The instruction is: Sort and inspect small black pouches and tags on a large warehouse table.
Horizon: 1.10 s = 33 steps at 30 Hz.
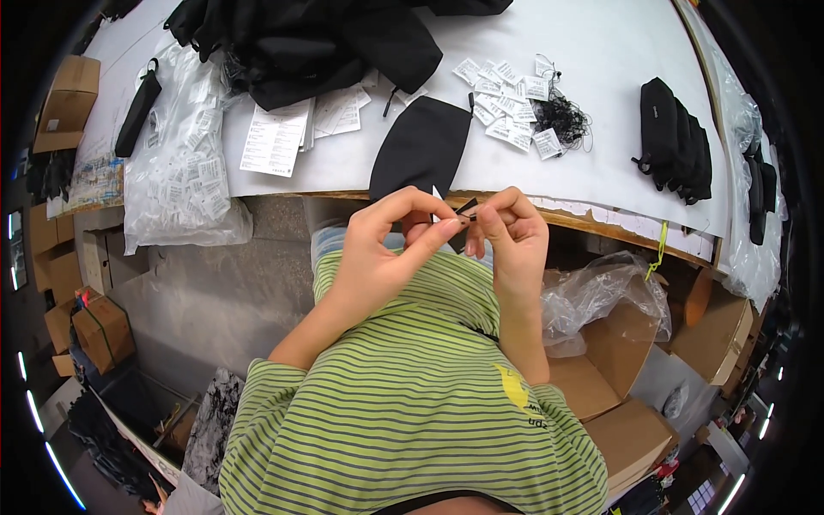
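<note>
Both hands meet just in front of the table's near edge, fingertips almost touching. My left hand (390,236) is closed in a pinch, with the pointed corner of a white tag (439,194) sticking up from its fingers. Between the hands runs a short black strip (466,207), and my right hand (513,245) pinches at it with thumb and forefinger. Any thin string there is too small to make out. Directly beyond lies a flat black fabric pouch (422,148), its near end partly hidden behind my left hand.
White tags (511,107) with tangled black strings (562,120) lie right of centre. Black fabric pieces (318,43) are heaped behind printed sheets (275,137). A plastic bag of tags (184,163) is at left, several black pouches (674,137) at right. Below stands a cardboard box (592,365).
</note>
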Tool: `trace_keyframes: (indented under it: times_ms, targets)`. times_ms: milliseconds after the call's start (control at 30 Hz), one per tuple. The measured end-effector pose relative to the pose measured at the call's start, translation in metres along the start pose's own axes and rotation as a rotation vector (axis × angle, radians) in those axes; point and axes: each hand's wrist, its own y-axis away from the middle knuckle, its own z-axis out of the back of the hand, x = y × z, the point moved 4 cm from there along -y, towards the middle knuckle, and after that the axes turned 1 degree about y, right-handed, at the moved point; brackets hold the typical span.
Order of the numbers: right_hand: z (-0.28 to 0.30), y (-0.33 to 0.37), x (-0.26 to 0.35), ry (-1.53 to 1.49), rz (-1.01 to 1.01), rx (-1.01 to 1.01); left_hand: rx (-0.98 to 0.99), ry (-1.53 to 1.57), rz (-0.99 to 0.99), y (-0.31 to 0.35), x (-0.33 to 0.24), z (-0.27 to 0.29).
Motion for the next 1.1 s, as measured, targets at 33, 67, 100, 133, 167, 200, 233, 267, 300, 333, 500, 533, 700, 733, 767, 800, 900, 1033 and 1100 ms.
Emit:
trace_keyframes:
  times_ms: [33, 67, 100, 133, 167, 200, 233, 267, 300, 333, 500, 533, 700, 733, 767, 800, 900, 1033, 1100]
  targets:
    - [-0.001, 0.0, -0.002, 0.019, 0.006, -0.036, -0.001, -0.002, 0.001, 0.0, 0.001, -0.001]
    - [-0.002, 0.0, -0.004, 0.039, 0.011, -0.071, -0.017, -0.035, -0.023, 0.0, 0.002, -0.001]
    - [-0.003, 0.0, -0.006, 0.037, 0.01, -0.07, -0.032, -0.068, -0.046, 0.0, 0.003, -0.001]
    - [-0.004, 0.0, -0.008, 0.02, 0.003, -0.078, -0.032, -0.068, -0.045, 0.0, 0.005, -0.001]
    - [-0.004, -0.001, -0.009, 0.003, -0.004, -0.087, -0.047, -0.109, -0.062, -0.001, 0.005, -0.001]
    - [-0.005, -0.001, -0.008, 0.003, -0.005, -0.087, -0.062, -0.151, -0.078, -0.001, 0.005, -0.001]
    - [-0.005, -0.002, -0.007, -0.004, -0.017, -0.094, -0.061, -0.151, -0.077, -0.001, 0.005, -0.002]
    - [-0.005, -0.002, -0.006, -0.012, -0.028, -0.101, -0.081, -0.151, -0.086, -0.001, 0.004, -0.002]
    - [-0.005, -0.002, -0.007, -0.011, -0.028, -0.102, -0.101, -0.151, -0.096, -0.001, 0.004, -0.001]
    - [-0.004, -0.002, -0.009, -0.014, -0.037, -0.106, -0.099, -0.151, -0.095, -0.001, 0.005, -0.001]
    - [-0.008, 0.0, -0.008, 0.065, 0.001, -0.137, -0.106, -0.145, -0.098, -0.001, 0.006, -0.002]
    - [-0.009, 0.0, -0.007, 0.068, 0.037, -0.136, -0.106, -0.145, -0.097, -0.001, 0.007, -0.002]
    - [-0.017, 0.0, -0.004, -0.018, 0.062, -0.082, -0.132, 0.095, -0.074, -0.005, 0.022, 0.002]
    - [-0.015, 0.002, -0.004, -0.002, 0.068, -0.074, -0.13, 0.097, -0.075, -0.007, 0.023, 0.002]
    - [-0.014, 0.003, -0.004, 0.014, 0.074, -0.066, -0.082, 0.11, -0.064, -0.008, 0.024, 0.002]
    - [-0.013, 0.003, -0.003, 0.015, 0.078, -0.069, -0.033, 0.122, -0.053, -0.01, 0.025, 0.001]
    - [-0.004, 0.0, 0.001, 0.039, 0.052, -0.106, 0.124, -0.261, -0.159, -0.032, 0.01, 0.003]
    - [0.026, -0.004, 0.015, 0.204, 0.149, -0.181, 0.445, -0.661, -0.342, -0.1, 0.011, 0.001]
    - [0.035, -0.003, 0.021, 0.204, 0.194, -0.22, 0.707, -0.853, -0.183, -0.115, 0.034, -0.008]
